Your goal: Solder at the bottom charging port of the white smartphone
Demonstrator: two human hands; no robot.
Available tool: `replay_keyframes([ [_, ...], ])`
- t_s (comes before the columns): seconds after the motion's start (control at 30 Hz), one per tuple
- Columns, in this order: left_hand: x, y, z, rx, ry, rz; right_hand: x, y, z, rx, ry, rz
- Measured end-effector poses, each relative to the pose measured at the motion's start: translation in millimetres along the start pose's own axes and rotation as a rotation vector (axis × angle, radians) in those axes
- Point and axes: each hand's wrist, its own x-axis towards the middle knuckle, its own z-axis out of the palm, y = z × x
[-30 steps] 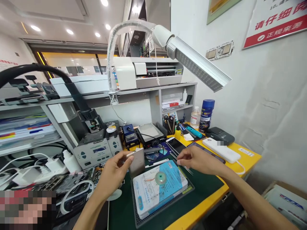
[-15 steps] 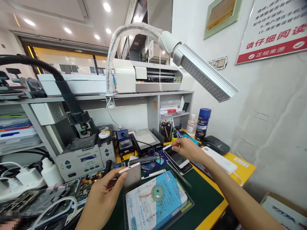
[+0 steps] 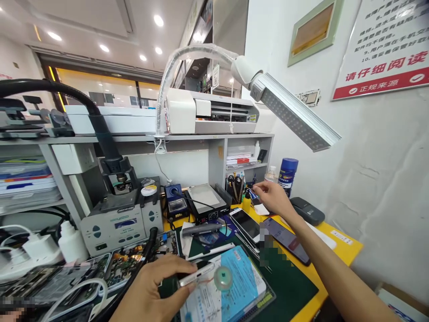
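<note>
My left hand (image 3: 157, 286) grips a smartphone (image 3: 197, 273) by its edges, its end with the port and speaker holes facing me. Below the phone lies a blue-and-white box (image 3: 239, 277) with a round translucent disc (image 3: 223, 278) on top. At the back right, my right hand (image 3: 276, 199) reaches over the bench, thumb and fingertips closed together near a small yellow bottle (image 3: 246, 204) and a cup of tools (image 3: 235, 185). What its fingertips hold, if anything, is too small to make out. A white-framed phone (image 3: 246, 222) lies nearer, beside tweezers (image 3: 248, 245).
A lit dark phone (image 3: 288, 239) lies under my right forearm. Behind stand a blue spray can (image 3: 287, 173), a black case (image 3: 307, 210) and a heating plate (image 3: 206, 201). Circuit boards (image 3: 129, 264) and a grey soldering station (image 3: 122, 230) are on the left. A lamp (image 3: 295, 112) hangs overhead.
My right hand has moved from above the white-framed phone to the back right, by the tool cup. My left hand has tilted the smartphone flatter and brought it over the box. The view has shifted slightly.
</note>
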Motion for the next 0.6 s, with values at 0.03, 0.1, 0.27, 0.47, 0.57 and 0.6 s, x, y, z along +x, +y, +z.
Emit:
replay_keyframes([
  [0.03, -1, 2, 0.5, 0.01, -0.026, 0.012, 0, 1, 1, 0.014, 0.01, 0.006],
  [0.1, -2, 6, 0.6, 0.016, -0.071, 0.002, 1, 1, 2, 0.045, 0.02, 0.016],
  [0.27, -2, 13, -4.2, -0.031, -0.073, -0.037, -6, -10, 4, 0.136, -0.02, 0.007],
  [0.47, -4, 8, -12.5, -0.058, -0.069, -0.056, -29, -42, 2, 0.27, -0.231, -0.114],
  [0.57, -3, 3, -15.3, -0.094, 0.05, -0.069, -37, -53, 0, 0.295, -0.266, -0.154],
  [0.6, -3, 1, -15.6, -0.099, 0.12, -0.084, -39, -55, 0, 0.296, -0.278, -0.166],
])
